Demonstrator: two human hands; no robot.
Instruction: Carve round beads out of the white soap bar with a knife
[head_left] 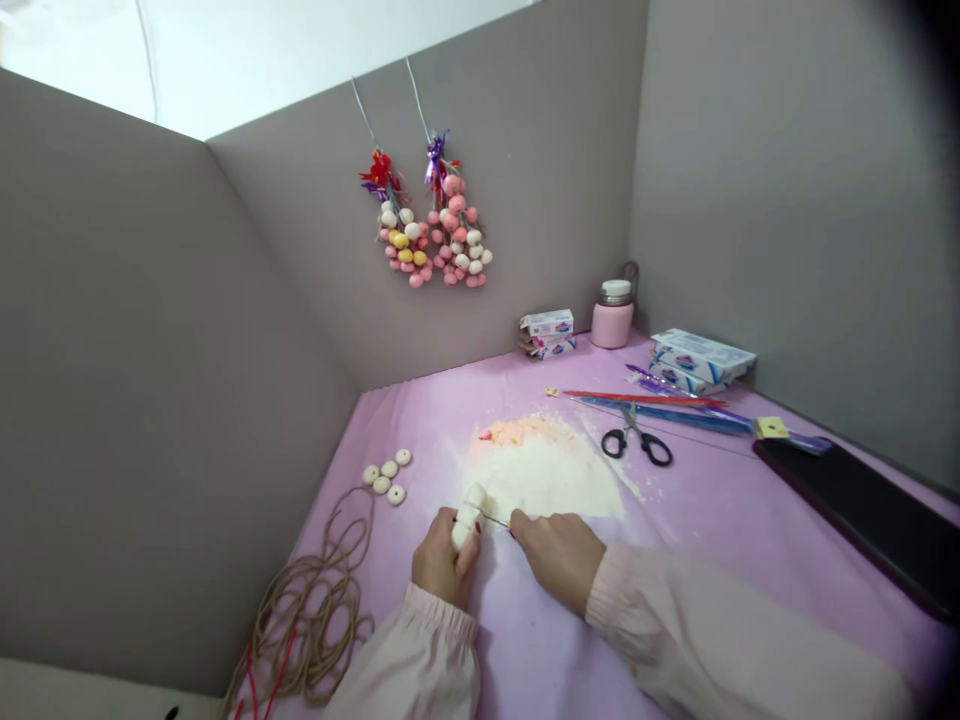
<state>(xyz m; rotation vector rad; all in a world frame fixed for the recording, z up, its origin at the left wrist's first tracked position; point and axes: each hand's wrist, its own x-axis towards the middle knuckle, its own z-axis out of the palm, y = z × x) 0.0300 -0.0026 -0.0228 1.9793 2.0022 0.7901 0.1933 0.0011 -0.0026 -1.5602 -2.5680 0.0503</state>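
My left hand is closed around a white, soap-like piece with rounded, grooved segments. My right hand grips a thin metal carving tool, its handle mostly hidden by the fingers. The tool's tip meets the white piece at a groove. Just beyond both hands lies a wide spread of white shavings, with pink and orange crumbs along its far edge. Several round white beads with a hole or dimple in them rest left of my left hand.
Brown cord lies coiled at the left. Black-handled scissors, ribbons and a black tray-like slab are to the right. Boxes and a pink jar stand near grey partitions, where bead bunches hang.
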